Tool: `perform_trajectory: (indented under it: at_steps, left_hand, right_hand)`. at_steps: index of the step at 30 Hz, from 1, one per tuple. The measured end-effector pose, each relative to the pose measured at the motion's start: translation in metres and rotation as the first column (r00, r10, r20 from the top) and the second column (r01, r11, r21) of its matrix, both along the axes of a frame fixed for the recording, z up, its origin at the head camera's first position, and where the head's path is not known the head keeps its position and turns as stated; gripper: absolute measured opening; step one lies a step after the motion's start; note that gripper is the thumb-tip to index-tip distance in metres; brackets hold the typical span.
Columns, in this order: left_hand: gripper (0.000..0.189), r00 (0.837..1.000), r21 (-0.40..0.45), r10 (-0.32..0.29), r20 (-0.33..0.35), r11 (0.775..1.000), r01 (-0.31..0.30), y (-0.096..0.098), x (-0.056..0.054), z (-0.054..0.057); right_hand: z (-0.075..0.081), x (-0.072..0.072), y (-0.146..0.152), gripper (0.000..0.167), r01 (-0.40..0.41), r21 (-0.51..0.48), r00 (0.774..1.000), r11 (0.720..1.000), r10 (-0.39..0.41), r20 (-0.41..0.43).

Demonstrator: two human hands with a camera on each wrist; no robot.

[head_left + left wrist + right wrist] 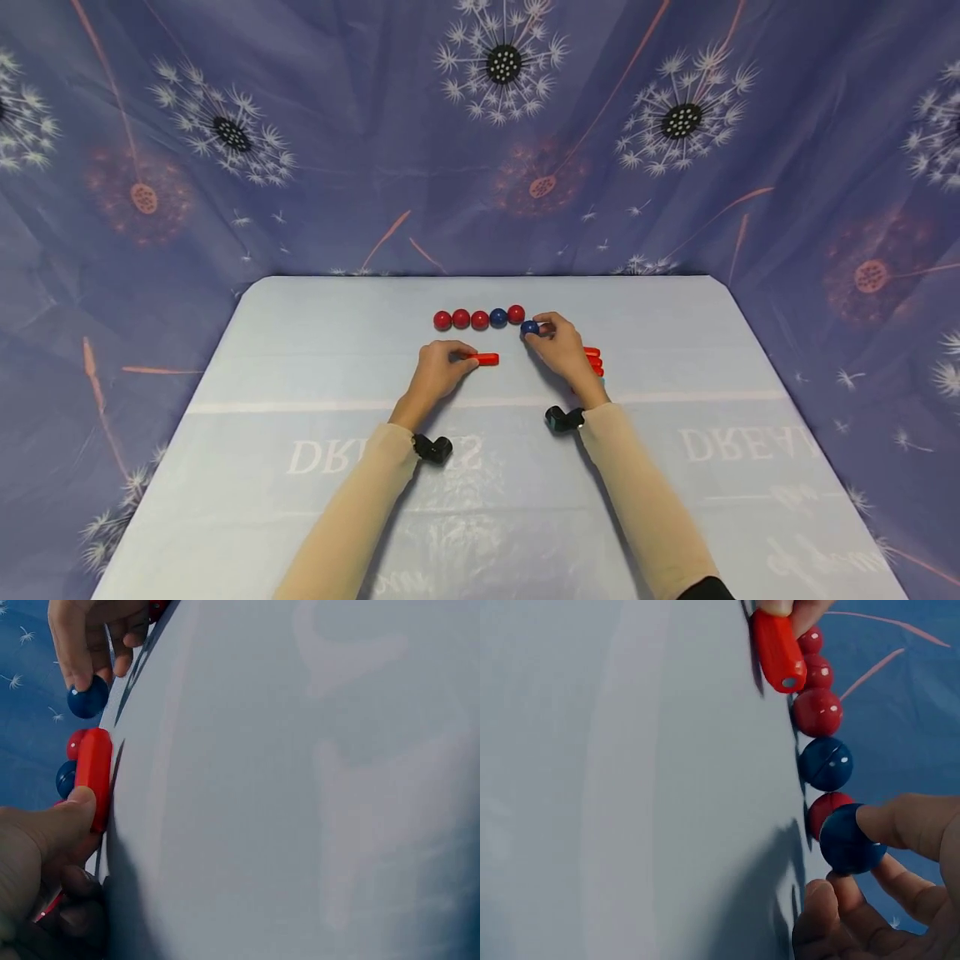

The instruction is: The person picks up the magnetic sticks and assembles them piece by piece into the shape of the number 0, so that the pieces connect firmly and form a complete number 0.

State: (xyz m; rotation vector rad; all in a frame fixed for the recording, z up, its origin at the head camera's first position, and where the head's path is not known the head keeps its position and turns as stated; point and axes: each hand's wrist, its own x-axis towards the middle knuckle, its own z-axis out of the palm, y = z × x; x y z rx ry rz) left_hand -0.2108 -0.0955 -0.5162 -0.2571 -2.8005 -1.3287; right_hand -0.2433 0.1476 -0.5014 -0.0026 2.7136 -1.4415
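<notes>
My left hand point(438, 371) pinches a short red rod point(486, 359) between thumb and fingers. A small pale dot marks the middle of the rod's end face in the right wrist view. With thumb and fingertips, my right hand point(560, 346) holds a glossy blue ball point(851, 838) at the right end of a row of balls. In that row, three red balls point(461, 318) come first from the left, then a blue ball point(498, 317), then another red ball point(516, 314). The held rod is on the near side of the row.
Several more red rods point(592, 353) lie beside my right wrist, partly hidden by it. A pale cloth with faint lettering covers the table point(660, 500). Behind its far edge hangs a blue dandelion-print curtain point(375, 192). Black cameras are strapped to both wrists.
</notes>
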Motion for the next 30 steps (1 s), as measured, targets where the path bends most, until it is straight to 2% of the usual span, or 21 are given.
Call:
perform_trajectory:
  at_steps: [4, 8, 15, 18, 23, 30]
  left_hand:
    - [0.014, 1.000, 0.011, 0.001, -0.030, 1.000, -0.001, -0.004, 0.002, -0.003]
    - [0.014, 0.999, 0.025, -0.001, -0.048, 1.000, 0.002, -0.005, 0.001, -0.001]
    - [0.015, 1.000, 0.020, 0.017, -0.011, 1.000, -0.016, -0.004, 0.001, -0.003]
    - [0.016, 1.000, 0.017, 0.011, -0.007, 1.000, -0.011, -0.003, 0.002, -0.005]
    - [0.015, 0.999, 0.023, 0.009, -0.042, 1.000, -0.008, -0.003, 0.002, -0.006]
    - [0.015, 0.999, 0.034, 0.029, -0.029, 0.999, -0.028, -0.004, 0.003, -0.004]
  right_hand:
    - [-0.001, 0.011, -0.003, 0.040, -0.015, -0.019, 1.000, 1.000, 0.015, -0.007]
    - [0.000, 0.019, -0.006, 0.038, -0.026, -0.032, 1.000, 0.999, 0.026, -0.007]
    - [-0.004, 0.032, -0.011, 0.036, -0.049, -0.071, 0.999, 0.996, 0.049, 0.008]
    - [-0.007, 0.035, -0.014, 0.036, -0.060, -0.059, 0.998, 0.996, 0.061, 0.007]
    - [-0.006, 0.039, -0.018, 0.035, -0.072, -0.048, 0.997, 0.996, 0.072, -0.004]
    - [-0.006, 0.039, -0.023, 0.034, -0.097, -0.024, 0.995, 0.995, 0.097, -0.016]
